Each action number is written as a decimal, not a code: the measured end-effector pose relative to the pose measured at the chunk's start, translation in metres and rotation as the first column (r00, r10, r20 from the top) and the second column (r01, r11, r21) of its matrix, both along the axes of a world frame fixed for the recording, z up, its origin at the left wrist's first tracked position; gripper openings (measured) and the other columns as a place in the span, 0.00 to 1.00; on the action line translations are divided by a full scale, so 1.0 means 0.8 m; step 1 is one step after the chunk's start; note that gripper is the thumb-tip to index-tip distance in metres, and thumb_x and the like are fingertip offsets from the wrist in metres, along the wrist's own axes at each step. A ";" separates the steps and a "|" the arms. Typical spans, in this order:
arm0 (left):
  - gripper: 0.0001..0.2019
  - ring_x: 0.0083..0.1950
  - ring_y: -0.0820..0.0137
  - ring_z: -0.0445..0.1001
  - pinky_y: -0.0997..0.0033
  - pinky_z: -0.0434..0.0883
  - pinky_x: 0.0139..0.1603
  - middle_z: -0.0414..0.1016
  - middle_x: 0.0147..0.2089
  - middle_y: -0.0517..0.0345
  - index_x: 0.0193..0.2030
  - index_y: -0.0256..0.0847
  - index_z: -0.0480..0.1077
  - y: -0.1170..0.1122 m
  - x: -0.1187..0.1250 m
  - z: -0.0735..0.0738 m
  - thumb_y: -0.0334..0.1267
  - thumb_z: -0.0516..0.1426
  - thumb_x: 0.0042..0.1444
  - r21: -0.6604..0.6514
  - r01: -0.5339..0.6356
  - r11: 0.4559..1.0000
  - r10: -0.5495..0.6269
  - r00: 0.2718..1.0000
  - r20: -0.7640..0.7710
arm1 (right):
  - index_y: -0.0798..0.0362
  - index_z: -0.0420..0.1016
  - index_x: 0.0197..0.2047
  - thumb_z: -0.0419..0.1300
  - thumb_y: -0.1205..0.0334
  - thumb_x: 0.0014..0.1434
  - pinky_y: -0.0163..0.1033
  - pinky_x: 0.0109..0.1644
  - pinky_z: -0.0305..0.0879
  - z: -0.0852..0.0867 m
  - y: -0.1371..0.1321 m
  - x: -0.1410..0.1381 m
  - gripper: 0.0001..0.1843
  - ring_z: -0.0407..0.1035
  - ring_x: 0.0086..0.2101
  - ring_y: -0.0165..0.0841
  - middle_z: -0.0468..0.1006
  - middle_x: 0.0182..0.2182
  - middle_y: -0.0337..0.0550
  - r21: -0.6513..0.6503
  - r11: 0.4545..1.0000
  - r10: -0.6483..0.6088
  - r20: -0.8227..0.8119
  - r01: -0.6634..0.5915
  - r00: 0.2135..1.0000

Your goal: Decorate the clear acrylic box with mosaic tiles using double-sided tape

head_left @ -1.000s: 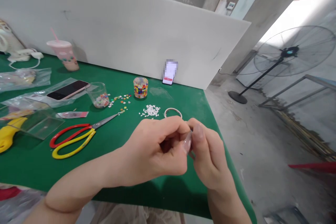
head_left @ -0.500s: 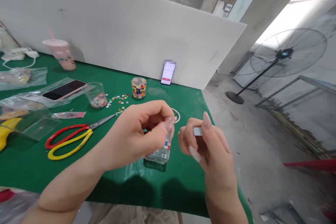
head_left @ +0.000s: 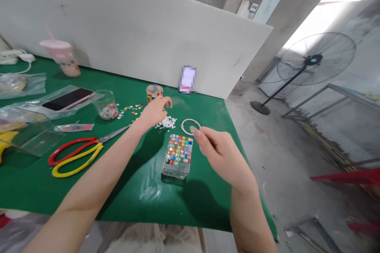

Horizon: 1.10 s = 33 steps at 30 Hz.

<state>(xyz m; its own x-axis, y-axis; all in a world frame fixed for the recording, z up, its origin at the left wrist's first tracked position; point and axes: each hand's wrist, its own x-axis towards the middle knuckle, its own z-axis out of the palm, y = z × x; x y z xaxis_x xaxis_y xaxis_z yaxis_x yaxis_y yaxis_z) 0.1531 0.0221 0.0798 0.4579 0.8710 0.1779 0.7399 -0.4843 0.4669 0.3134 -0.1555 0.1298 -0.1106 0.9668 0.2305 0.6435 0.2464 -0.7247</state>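
Note:
A clear rectangular block (head_left: 177, 156), its top covered with small coloured mosaic tiles, stands on the green table (head_left: 35, 189). My right hand (head_left: 218, 152) hovers at the block's far right corner. Its index finger is stretched toward a white ring (head_left: 190, 126) and its other fingers are curled under, hiding what is in them. My left hand (head_left: 156, 110) reaches forward over a pile of white tile bits (head_left: 168, 123), fingers loosely spread and bent down, holding nothing I can see. Loose coloured tiles (head_left: 132, 108) lie just left of it.
Red-and-yellow scissors (head_left: 75, 154) lie at the left. Behind them are a clear cup of tiles (head_left: 106, 104), a mosaic-covered round jar (head_left: 154, 91), a phone on plastic bags (head_left: 68, 99), a pink drink cup (head_left: 61, 57) and a propped phone (head_left: 187, 79). The table edge drops off at the right.
My hands have come apart. The left has let go of the block, which now stands on the table, and reached forward to the white bits. The right has moved toward the block's corner.

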 end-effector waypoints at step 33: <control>0.13 0.45 0.67 0.76 0.69 0.71 0.45 0.79 0.48 0.59 0.50 0.43 0.70 -0.094 -0.025 -0.005 0.42 0.49 0.63 -0.151 0.270 0.951 -0.254 0.960 0.116 | 0.51 0.65 0.26 0.62 0.45 0.58 0.34 0.25 0.49 -0.066 -0.032 0.003 0.20 0.61 0.21 0.27 0.69 0.20 0.32 -0.332 0.942 0.065 0.324 0.050 0.944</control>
<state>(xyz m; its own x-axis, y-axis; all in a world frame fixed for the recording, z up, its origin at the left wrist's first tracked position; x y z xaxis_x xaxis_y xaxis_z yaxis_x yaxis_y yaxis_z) 0.1332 -0.0528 0.0759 0.6621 0.7433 0.0962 0.5459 -0.5663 0.6175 0.3161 -0.1815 0.0768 -0.1317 0.9794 -0.1528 0.8562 0.0347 -0.5155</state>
